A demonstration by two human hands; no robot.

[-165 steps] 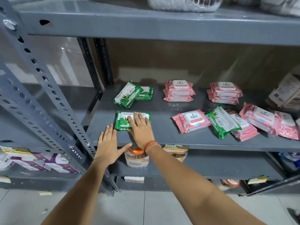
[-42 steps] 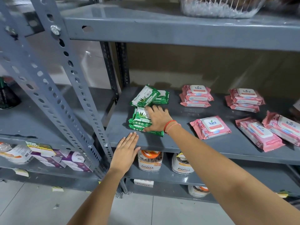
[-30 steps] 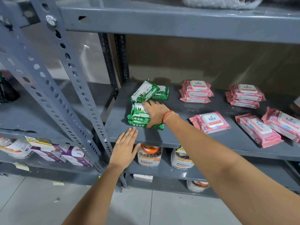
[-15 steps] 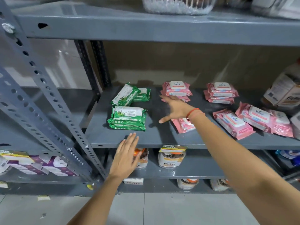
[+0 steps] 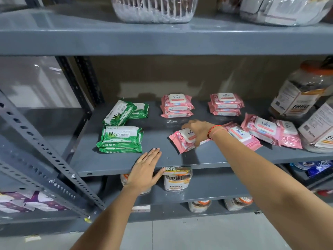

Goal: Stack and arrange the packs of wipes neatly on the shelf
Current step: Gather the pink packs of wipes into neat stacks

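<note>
On the grey shelf (image 5: 207,156), my right hand (image 5: 197,129) closes on a loose pink wipes pack (image 5: 182,141) near the middle front. My left hand (image 5: 146,170) lies flat and open on the shelf's front edge, holding nothing. A neat stack of two green packs (image 5: 120,139) sits front left. Behind it a green pack (image 5: 118,112) leans on another green pack (image 5: 141,110). Two tidy pink stacks (image 5: 176,105) (image 5: 226,104) stand at the back. More loose pink packs (image 5: 243,137) (image 5: 263,128) (image 5: 290,134) lie scattered at the right.
Large plastic jars (image 5: 301,91) (image 5: 320,129) stand at the shelf's right end. Smaller jars (image 5: 176,179) fill the shelf below. A perforated grey upright (image 5: 45,154) slants across the left. The upper shelf (image 5: 162,40) hangs low overhead with clear containers on it.
My right hand left the green stack, swung right across the shelf and took hold of a loose pink pack. My left hand stayed on the front edge.
</note>
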